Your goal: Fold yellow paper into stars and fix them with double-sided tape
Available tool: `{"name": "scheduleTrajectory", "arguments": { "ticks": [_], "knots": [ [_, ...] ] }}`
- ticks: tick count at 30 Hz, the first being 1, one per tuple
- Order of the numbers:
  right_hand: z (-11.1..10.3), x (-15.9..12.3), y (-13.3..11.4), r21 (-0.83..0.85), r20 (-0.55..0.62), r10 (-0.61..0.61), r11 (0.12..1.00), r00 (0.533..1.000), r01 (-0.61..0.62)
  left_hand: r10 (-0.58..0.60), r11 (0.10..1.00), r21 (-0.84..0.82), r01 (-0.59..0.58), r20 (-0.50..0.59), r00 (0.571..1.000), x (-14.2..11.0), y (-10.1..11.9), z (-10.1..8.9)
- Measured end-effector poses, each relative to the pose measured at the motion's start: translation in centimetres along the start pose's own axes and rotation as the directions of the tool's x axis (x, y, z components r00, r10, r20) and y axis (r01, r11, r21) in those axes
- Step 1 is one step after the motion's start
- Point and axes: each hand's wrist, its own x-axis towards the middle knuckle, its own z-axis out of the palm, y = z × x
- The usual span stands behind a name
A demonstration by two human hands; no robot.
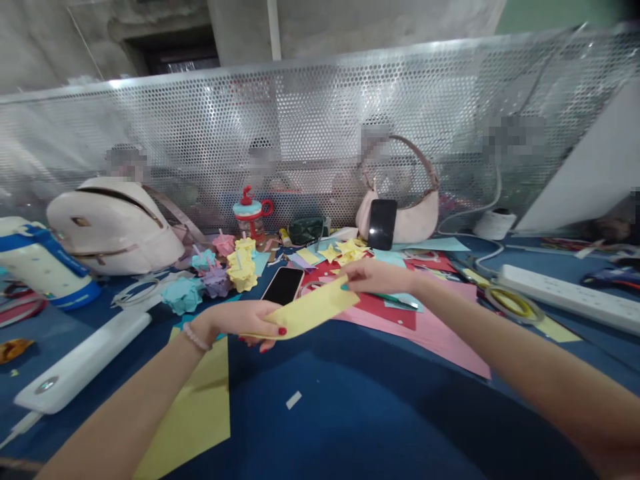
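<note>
Both my hands hold a yellow paper strip (313,311) above the blue table (360,413). My left hand (240,323) pinches its near left end, fingers closed around the paper. Pinching the far right end is my right hand (373,276). A black phone (283,285) lies just behind the strip. A larger yellow sheet (197,413) rests on the table below my left forearm. Pink paper (440,333) and red paper (390,308) lie under my right forearm.
Folded paper shapes (220,273) and scraps are piled mid-table. A white backpack (113,223) sits at the left, a pink handbag (415,217) with a second phone (382,224) at the back. A power strip (570,293) and tape roll (510,303) lie right, a white device (80,363) left.
</note>
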Motion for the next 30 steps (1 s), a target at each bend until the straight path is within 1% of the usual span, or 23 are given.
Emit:
{"name": "scheduleTrajectory", "arguments": {
  "ticks": [1,2,4,5,6,7,9,11,13,15,16,18,19,20,22,24,25,26,27,30],
  "knots": [
    [0.4,-0.9,-0.3,-0.027,0.031,0.005,1.0,1.0,-0.004,-0.007,0.999,0.035,0.006,0.04,0.999,-0.2,0.2,0.1],
    [0.8,-1.7,-0.6,-0.055,0.089,0.007,0.998,0.996,-0.002,-0.012,0.998,0.063,0.007,0.07,0.997,-0.3,0.4,0.2],
    [1.9,-3.3,-1.4,-0.138,0.189,0.047,0.99,0.981,-0.021,-0.018,0.995,0.098,0.007,0.105,0.994,-0.4,0.9,0.6],
    [2.5,-3.9,-1.8,-0.187,0.219,0.063,0.982,0.974,-0.021,-0.022,0.994,0.107,0.01,0.115,0.993,-0.4,1.1,0.8],
    [3.1,-4.5,-2.2,-0.25,0.21,0.063,0.968,0.976,-0.009,-0.029,0.994,0.11,0.015,0.123,0.992,-0.4,1.2,1.1],
    [3.8,-5.0,-2.6,-0.309,0.172,0.057,0.951,0.983,-0.001,-0.037,0.994,0.11,0.023,0.128,0.991,-0.3,1.4,1.4],
    [5.0,-5.7,-3.2,-0.372,0.067,0.064,0.928,0.996,-0.035,-0.046,0.995,0.097,0.034,0.128,0.991,-0.2,1.5,1.8],
    [6.1,-6.3,-3.6,-0.367,-0.005,0.06,0.929,0.998,-0.057,-0.052,0.996,0.084,0.042,0.118,0.992,0.0,1.5,2.0],
    [6.8,-6.9,-3.8,-0.332,-0.029,0.013,0.943,0.999,-0.022,-0.062,0.996,0.063,0.055,0.113,0.992,0.2,1.4,2.0],
    [7.2,-7.4,-3.8,-0.26,-0.077,-0.046,0.965,0.996,0.025,-0.075,0.997,0.029,0.072,0.091,0.993,0.3,1.1,1.8],
    [7.3,-7.7,-3.7,-0.194,-0.124,-0.062,0.98,0.99,0.037,-0.077,0.997,0.009,0.076,0.073,0.994,0.4,1.0,1.6],
    [7.4,-8.1,-3.4,0.018,-0.226,-0.062,0.998,0.972,0.068,-0.059,0.997,-0.049,0.061,0.038,0.998,0.5,0.7,1.5],
    [7.3,-8.2,-3.2,0.151,-0.26,-0.061,0.983,0.964,0.103,-0.039,0.995,-0.091,0.042,0.031,0.999,0.5,0.6,1.5],
    [7.3,-8.2,-3.0,0.282,-0.277,-0.069,0.948,0.958,0.149,-0.014,0.99,-0.138,0.018,0.029,0.999,0.6,0.6,1.6],
    [7.3,-8.1,-2.6,0.491,-0.285,-0.109,0.836,0.952,0.243,0.037,0.973,-0.226,-0.036,0.0,0.999,0.7,0.6,2.1],
    [7.4,-7.7,-2.5,0.617,-0.284,-0.137,0.731,0.949,0.29,0.072,0.954,-0.284,-0.095,-0.09,0.993,1.0,0.6,2.9],
    [7.5,-7.5,-2.5,0.662,-0.288,-0.125,0.691,0.95,0.291,0.081,0.945,-0.304,-0.121,-0.14,0.987,1.3,0.5,3.5],
    [7.6,-7.3,-2.6,0.701,-0.292,-0.095,0.656,0.952,0.28,0.089,0.935,-0.324,-0.143,-0.176,0.98,1.5,0.5,4.0],
    [7.8,-7.1,-2.7,0.737,-0.297,-0.046,0.624,0.954,0.259,0.098,0.927,-0.342,-0.155,-0.178,0.979,1.8,0.4,4.5],
    [8.4,-6.9,-3.0,0.83,-0.309,0.149,0.524,0.939,0.189,0.185,0.874,-0.433,-0.221,-0.123,0.975,2.4,0.1,5.7]
  ]
}}
